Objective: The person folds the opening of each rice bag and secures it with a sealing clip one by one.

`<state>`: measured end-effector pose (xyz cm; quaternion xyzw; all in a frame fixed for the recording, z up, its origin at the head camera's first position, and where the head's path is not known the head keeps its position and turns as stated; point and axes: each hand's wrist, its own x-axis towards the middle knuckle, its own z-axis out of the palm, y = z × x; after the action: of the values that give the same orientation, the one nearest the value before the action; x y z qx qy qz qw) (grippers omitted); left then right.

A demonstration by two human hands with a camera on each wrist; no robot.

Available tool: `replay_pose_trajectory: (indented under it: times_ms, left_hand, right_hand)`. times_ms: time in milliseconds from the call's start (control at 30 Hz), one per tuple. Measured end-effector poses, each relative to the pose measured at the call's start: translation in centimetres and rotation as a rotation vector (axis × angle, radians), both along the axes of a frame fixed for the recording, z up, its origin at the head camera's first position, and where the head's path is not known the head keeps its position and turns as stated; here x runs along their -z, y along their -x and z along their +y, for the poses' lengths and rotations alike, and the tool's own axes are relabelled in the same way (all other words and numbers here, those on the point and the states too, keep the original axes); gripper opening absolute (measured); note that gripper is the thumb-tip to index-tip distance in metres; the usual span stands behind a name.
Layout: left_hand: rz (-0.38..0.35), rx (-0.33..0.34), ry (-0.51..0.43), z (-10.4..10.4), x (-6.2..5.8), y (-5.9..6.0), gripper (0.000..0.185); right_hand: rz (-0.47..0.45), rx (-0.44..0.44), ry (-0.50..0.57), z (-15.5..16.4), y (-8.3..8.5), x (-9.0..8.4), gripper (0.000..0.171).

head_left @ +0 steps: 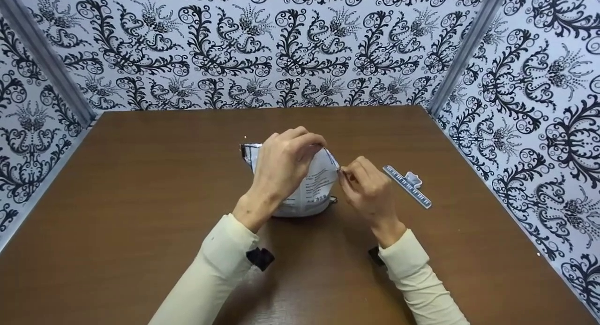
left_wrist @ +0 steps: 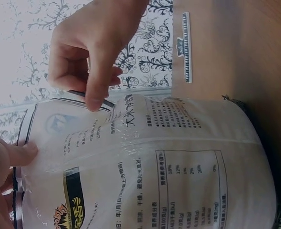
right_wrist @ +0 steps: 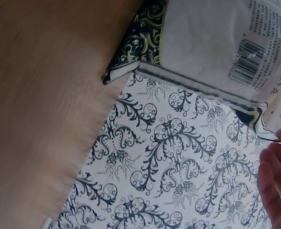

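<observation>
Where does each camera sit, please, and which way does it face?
Head: worn there, facing forward and down at the bag; left hand, right hand and sleeves show.
Left wrist: worn there, facing the bag and clip; both hands show partly.
Right wrist: worn there, facing the bag's barcode; right fingers show.
Head and left wrist views share the clip.

Both slvs [head_left: 206, 273] are lt cream, R one creased, w/ blk pieces [head_left: 260, 258] at cuffs [head_left: 404, 255]

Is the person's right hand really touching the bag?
Touching. The left wrist view shows it: the thumb and fingers of the right hand pinch the edge of the bag.
</observation>
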<state>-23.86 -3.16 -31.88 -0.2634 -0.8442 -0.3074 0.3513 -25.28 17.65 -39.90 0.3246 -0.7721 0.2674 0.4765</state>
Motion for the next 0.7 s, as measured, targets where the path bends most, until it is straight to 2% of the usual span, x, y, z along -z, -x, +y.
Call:
replay_pose_trajectory:
  times_ms: [133,267,467,700]
  left_hand:
    - [0.021,-0.002,0.017,0.0,0.0,0.1,0.012]
    - [0.022,-0.003,0.034,-0.1,0.0,0.0,0.013]
    - [-0.001,-0.006,0.046,-0.1,0.0,-0.2,0.020]
    - [0.015,-0.030,0.054,0.2,0.2,-0.2,0.024]
  right_hand:
    - [-0.099,-0.040,0.064,-0.1,-0.1,-0.2,0.011]
    - [-0.208,-0.117,0.174,-0.2,-0.2,-0.5,0.014]
    - [-0.288,-0.232,0.342,-0.5,-0.1,-1.0,0.009]
    - [-0.471,-0.369,0.433,-0.6,0.3,-1.1,0.023]
